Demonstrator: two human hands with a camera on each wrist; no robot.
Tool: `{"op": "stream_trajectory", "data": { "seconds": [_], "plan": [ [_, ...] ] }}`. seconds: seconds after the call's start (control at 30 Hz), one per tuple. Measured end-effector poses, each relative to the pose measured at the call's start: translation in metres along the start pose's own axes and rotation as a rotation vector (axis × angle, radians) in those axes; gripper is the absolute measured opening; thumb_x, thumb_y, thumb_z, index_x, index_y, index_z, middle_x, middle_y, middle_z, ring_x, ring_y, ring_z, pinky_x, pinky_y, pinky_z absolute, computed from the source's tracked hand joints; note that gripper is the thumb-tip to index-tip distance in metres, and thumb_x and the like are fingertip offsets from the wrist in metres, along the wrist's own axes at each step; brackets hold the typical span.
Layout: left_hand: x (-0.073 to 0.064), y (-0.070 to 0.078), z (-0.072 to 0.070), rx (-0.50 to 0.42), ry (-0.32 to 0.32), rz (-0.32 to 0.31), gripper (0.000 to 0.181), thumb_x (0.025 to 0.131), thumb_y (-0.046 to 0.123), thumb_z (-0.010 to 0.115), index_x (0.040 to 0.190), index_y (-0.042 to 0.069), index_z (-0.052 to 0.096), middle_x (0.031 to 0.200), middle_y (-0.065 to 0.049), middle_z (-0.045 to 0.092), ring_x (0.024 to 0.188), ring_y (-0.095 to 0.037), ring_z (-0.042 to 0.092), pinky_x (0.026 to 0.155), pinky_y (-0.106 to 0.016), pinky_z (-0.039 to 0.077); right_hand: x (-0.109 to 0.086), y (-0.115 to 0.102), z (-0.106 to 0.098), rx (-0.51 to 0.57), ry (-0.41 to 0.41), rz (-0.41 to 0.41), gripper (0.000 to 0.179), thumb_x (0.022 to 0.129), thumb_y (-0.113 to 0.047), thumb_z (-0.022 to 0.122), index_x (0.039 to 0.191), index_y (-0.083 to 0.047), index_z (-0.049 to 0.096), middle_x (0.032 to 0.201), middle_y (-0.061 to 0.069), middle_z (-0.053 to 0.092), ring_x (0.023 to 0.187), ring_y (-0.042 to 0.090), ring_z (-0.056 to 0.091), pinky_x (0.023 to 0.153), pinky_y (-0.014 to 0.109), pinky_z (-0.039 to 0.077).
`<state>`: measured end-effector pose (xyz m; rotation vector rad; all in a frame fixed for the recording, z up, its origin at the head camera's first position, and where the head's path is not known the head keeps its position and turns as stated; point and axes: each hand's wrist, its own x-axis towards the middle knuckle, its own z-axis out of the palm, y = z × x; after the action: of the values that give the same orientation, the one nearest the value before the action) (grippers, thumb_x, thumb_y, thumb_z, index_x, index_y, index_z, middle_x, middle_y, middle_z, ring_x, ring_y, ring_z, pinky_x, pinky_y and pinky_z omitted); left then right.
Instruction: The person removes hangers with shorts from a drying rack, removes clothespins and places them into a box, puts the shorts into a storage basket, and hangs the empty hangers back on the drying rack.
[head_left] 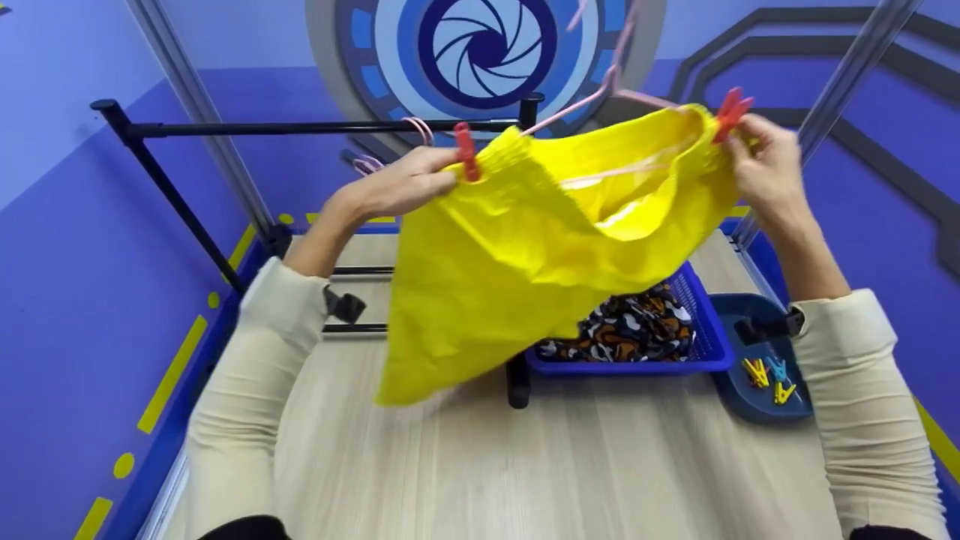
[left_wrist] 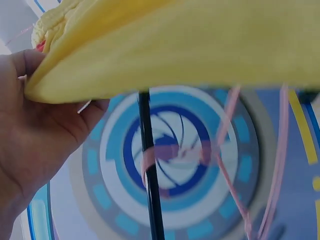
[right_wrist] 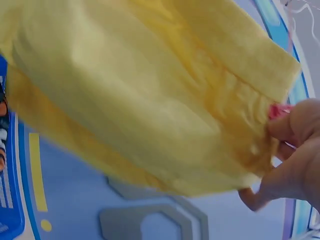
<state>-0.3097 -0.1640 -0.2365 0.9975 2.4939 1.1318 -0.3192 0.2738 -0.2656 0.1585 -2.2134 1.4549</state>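
A yellow garment [head_left: 480, 292] with a gathered waistband hangs in the air from a pink hanger [head_left: 568, 110], its waist gaping towards the right. One red clothespin [head_left: 466, 151] clips the waistband at the left, and another red clothespin [head_left: 731, 115] at the right corner. My left hand [head_left: 394, 184] pinches the cloth just beside the left clothespin; the left wrist view shows the fabric edge between thumb and fingers [left_wrist: 92, 114]. At the other end, my right hand [head_left: 772, 161] grips the waistband corner right under its clothespin. Cloth hides part of the hanger's lower bar.
Behind the garment stands a black rack [head_left: 322, 128], with pink hangers [head_left: 418, 129] on its rail. A blue basket [head_left: 630, 367] holds dark patterned cloth [head_left: 637, 330]. To its right, a dark blue tray [head_left: 750, 405] contains several yellow and blue clothespins [head_left: 782, 392].
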Motion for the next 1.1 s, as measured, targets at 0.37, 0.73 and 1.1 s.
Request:
{"op": "stream_trajectory", "data": {
  "seconds": [0.37, 0.73, 1.1],
  "plan": [
    [0.061, 0.026, 0.040, -0.020, 0.121, 0.147, 0.043, 0.101, 0.013, 0.038, 0.139, 0.008, 0.057, 0.102, -0.007, 0.061, 0.074, -0.015, 0.055, 0.069, -0.023, 0.045, 0.035, 0.009, -0.039, -0.058, 0.383, -0.031, 0.025, 0.099, -0.005, 0.062, 0.100, -0.021, 0.080, 0.084, -0.025, 0.060, 0.081, -0.001, 0.051, 0.078, 0.016, 0.038],
    [0.116, 0.037, 0.063, 0.100, 0.192, 0.227, 0.038, 0.104, 0.006, 0.041, 0.136, 0.008, 0.062, 0.117, -0.009, 0.066, 0.079, -0.011, 0.048, 0.074, -0.018, 0.038, 0.040, 0.018, -0.075, -0.117, 0.599, -0.083, 0.027, 0.101, -0.004, 0.058, 0.102, -0.020, 0.080, 0.086, -0.026, 0.054, 0.089, -0.008, 0.051, 0.086, 0.013, 0.039],
    [0.134, 0.033, 0.069, 0.184, 0.378, 0.181, 0.038, 0.107, 0.004, 0.042, 0.134, 0.012, 0.068, 0.120, -0.011, 0.068, 0.097, -0.016, 0.055, 0.084, -0.018, 0.044, 0.043, 0.013, -0.081, 0.187, 0.587, 0.015, 0.031, 0.105, -0.001, 0.047, 0.107, -0.017, 0.073, 0.101, -0.012, 0.064, 0.105, 0.002, 0.057, 0.099, 0.011, 0.044]
  ]
}}
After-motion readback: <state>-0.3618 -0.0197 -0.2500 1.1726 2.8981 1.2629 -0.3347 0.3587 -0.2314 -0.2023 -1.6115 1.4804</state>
